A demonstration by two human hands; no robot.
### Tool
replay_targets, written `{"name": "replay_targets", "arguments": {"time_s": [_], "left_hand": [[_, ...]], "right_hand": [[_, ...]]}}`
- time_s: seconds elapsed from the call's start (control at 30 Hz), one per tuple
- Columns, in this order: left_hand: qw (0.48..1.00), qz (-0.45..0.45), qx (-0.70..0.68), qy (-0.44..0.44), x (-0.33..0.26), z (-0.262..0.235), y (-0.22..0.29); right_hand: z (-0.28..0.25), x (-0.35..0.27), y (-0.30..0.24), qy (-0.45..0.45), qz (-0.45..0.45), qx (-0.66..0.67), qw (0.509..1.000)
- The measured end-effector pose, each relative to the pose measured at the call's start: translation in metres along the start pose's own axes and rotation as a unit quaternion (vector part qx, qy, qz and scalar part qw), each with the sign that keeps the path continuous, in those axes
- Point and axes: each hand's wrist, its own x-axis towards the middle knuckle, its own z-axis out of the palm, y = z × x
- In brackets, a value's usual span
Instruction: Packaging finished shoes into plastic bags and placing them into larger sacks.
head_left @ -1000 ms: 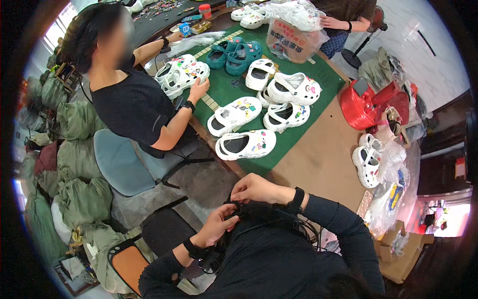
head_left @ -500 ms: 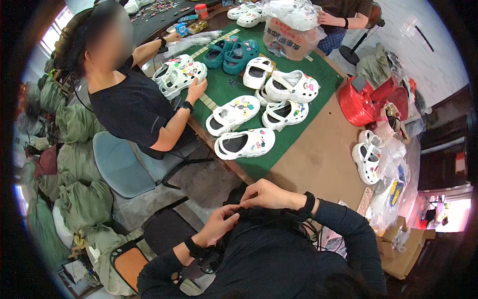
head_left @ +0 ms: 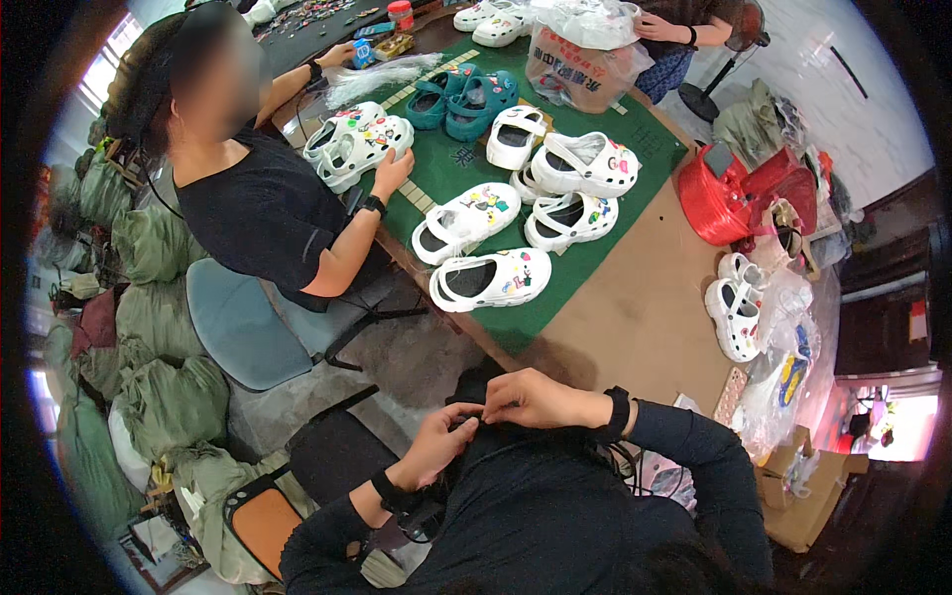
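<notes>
Both of my hands meet close in front of my dark top, near the table's front edge. The thumb and fingers of my left hand [head_left: 439, 443] are drawn together. Beside it, touching or almost touching, my right hand [head_left: 535, 399] makes a pinch. Whatever lies between the fingertips is too small and dark to make out. Beyond my hands, a white clog [head_left: 521, 275] with coloured charms lies on the green mat [head_left: 565, 315]. Several more white clogs [head_left: 585, 165] and a pair of teal clogs [head_left: 480, 105] stand farther back.
At the left a co-worker's hand [head_left: 394, 171] holds white clogs [head_left: 359, 147]; another person's hand touches a plastic bag [head_left: 570, 64] at the back. A red plastic roll [head_left: 709, 196], white clogs [head_left: 734, 315] and plastic wrapping line the right side. Chairs [head_left: 243, 322] stand at the left.
My hands stay together, shifting slightly with fingertips still pinched. The co-worker's far hand has moved toward the small blue box. The view has shifted a little.
</notes>
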Motion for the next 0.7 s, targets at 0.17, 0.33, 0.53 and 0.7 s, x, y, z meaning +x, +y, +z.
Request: {"name": "replay_targets", "arguments": {"time_s": [0.17,0.33,0.53,0.7], "left_hand": [[0.998,-0.038,-0.051,-0.015,0.007,-0.005,-0.012],[0.992,-0.086,-0.072,-0.059,0.010,-0.009,-0.004],[0.986,-0.108,-0.094,-0.081,0.009,-0.015,0.000],[0.985,-0.095,-0.095,-0.109,0.009,-0.009,0.011]], "right_hand": [[0.004,-0.007,0.001,-0.018,-0.043,-0.044,0.998],[0.009,-0.015,0.003,-0.024,-0.129,-0.136,0.982],[0.001,-0.020,-0.001,-0.076,-0.118,-0.125,0.982],[-0.010,-0.034,-0.008,-0.061,-0.082,-0.105,0.989]]}}
